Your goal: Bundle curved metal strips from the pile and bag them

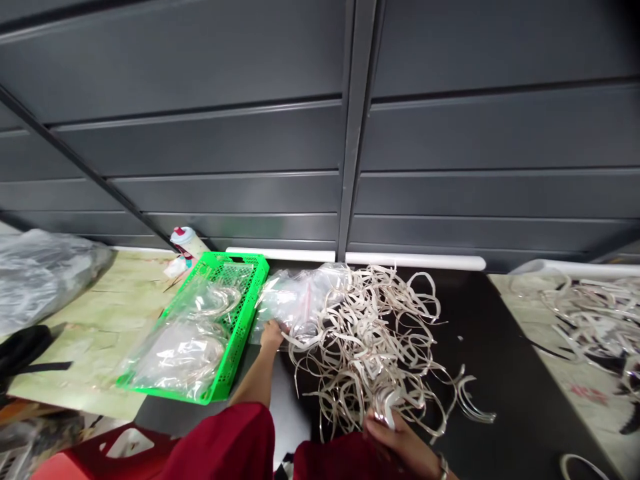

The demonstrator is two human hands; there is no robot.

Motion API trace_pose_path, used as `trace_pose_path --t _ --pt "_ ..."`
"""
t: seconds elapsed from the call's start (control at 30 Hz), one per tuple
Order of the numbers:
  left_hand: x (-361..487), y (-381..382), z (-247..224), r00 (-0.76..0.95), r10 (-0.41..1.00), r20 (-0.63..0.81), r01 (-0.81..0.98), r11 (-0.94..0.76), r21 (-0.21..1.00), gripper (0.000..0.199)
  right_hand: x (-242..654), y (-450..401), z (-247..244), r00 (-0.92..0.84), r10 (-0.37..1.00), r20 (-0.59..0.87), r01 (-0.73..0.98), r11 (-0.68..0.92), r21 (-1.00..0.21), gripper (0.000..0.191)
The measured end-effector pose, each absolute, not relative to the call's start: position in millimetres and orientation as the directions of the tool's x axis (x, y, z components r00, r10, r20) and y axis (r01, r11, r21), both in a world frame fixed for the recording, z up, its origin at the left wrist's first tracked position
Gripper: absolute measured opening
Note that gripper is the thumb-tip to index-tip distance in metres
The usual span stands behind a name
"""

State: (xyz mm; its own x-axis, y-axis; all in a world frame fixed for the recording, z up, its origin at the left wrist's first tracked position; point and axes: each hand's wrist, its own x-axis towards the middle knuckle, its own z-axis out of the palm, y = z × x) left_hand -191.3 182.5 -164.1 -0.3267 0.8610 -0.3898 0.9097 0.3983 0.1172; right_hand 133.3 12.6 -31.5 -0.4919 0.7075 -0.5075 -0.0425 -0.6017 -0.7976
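Observation:
My left hand (pixel 273 333) reaches forward to a pile of clear plastic bags (pixel 295 297), its fingers bent at the near edge of a bag. Closer to me, my right hand (pixel 390 432) is closed round a small bundle of curved, silvery-white strips (pixel 385 403). Beyond it spreads a tangled heap of similar thin strips (pixel 373 327), some curled into loops. Several more curved strips (pixel 473 403) lie together to the right of the heap.
On the left stands a green plastic basket (pixel 235 353) with filled clear bags (pixel 180 357). Behind it is a bottle (pixel 189 241). More strips (pixel 595 313) lie at the far right. A grey panelled wall (pixel 250 140) rises behind the black work surface (pixel 510 373).

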Motion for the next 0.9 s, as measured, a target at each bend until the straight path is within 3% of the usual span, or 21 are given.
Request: trace_pose_path --t 0.2,0.33,0.5,0.6,0.67,0.77,0.9 --pt "-197.6 180.5 -164.1 -0.338 0.872 -0.353 0.875 0.43 0.223 0.03 125.1 17.1 -35.8 -0.509 0.688 -0.518 -0.052 -0.625 -0.779 0.048" --pt "-193.6 164.7 -143.5 -0.371 0.91 -0.188 0.857 0.413 0.308 0.019 126.8 17.3 -40.0 -0.473 0.705 -0.528 -0.095 -0.637 -0.765 0.045" --pt "-166.7 125.8 -93.3 -0.341 0.938 0.057 0.862 0.288 0.417 0.025 126.6 20.1 -47.7 -0.371 0.757 -0.538 -0.22 -0.634 -0.741 0.046" --pt "-136.8 91.7 -62.3 -0.179 0.974 0.139 0.868 0.09 0.489 0.019 127.5 28.1 -50.7 -0.319 0.792 -0.52 -0.302 -0.605 -0.737 0.05" --pt "-114.6 67.3 -46.1 0.079 0.967 0.243 0.827 -0.2 0.526 0.017 130.5 34.9 -51.2 -0.253 0.804 -0.538 -0.357 -0.594 -0.721 0.053" --pt "-85.3 36.1 -31.0 0.407 0.871 0.276 0.725 -0.492 0.482 0.017 138.8 43.1 -49.2 -0.143 0.796 -0.589 -0.427 -0.586 -0.688 0.054" --pt "-65.9 16.5 -23.7 0.583 0.762 0.283 0.656 -0.647 0.389 0.018 155.0 45.6 -43.1 -0.164 0.823 -0.544 -0.413 -0.558 -0.72 0.051"
